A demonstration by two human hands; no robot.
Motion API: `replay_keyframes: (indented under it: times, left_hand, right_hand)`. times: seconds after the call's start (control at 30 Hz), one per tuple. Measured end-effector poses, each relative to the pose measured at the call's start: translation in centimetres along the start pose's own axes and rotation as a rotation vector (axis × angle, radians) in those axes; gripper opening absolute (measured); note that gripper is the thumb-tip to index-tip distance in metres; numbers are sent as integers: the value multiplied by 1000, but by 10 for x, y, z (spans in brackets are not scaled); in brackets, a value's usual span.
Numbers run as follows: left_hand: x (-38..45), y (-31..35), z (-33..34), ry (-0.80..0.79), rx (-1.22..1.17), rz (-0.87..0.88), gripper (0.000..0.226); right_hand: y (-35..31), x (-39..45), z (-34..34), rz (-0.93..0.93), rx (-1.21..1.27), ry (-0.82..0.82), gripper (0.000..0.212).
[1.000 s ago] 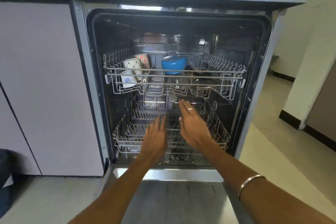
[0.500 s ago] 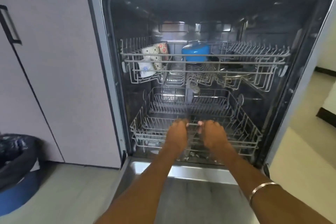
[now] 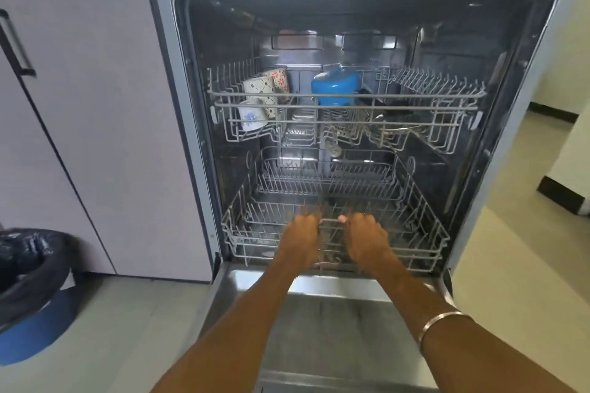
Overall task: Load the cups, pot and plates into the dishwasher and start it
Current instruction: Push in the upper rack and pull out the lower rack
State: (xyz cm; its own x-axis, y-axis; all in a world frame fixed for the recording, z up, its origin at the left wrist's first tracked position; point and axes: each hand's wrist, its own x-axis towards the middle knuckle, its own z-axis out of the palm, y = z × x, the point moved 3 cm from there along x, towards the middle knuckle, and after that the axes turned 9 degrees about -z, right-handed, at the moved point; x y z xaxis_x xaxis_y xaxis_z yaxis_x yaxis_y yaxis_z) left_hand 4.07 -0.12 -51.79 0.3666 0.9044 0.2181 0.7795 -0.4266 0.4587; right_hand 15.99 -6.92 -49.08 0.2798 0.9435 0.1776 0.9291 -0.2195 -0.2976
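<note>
Both hands sit at the same front rail as half a second ago, the view only nearer. Dishwasher [image 3: 198, 124] stands open, door [image 3: 335, 329] lowered. Lower rack [image 3: 424, 233] holds nothing visible; left hand [image 3: 298, 241] and right hand [image 3: 367, 239] each have their grip curled over its front-middle rail. Upper rack [image 3: 447, 105] carries a blue pot [image 3: 335, 86] mid-back and three cups [image 3: 258, 99] at its left end
</note>
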Motion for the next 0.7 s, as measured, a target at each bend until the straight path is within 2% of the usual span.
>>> replay_keyframes:
  times: [0.13,0.23,0.33,0.37,0.43,0.57,0.7]
  left_hand:
    - [-28,0,-5,-41,-55,-33,22]
    - [-42,3,-19,-88,-37,-48,28]
    - [-63,5,-22,-135,-31,-55,29]
    - [-74,7,-25,-168,-46,-73,29]
    - [-89,10,-32,-194,-49,-88,31]
    - [-122,11,-46,-270,-113,-149,19]
    - [-167,13,-59,-321,-214,-208,23]
  right_hand:
    - [-5,-23,-10,-4,26,-94,22]
    - [-11,-37,-19,-34,34,-157,27]
    - [-12,-60,-17,-57,93,-103,49]
    - [-12,-72,-18,-35,139,-98,47]
    - [-15,-86,-23,-83,63,-178,32]
    - [-21,-116,-27,-47,106,-258,36]
    - [-32,-162,-40,-1,187,-250,32]
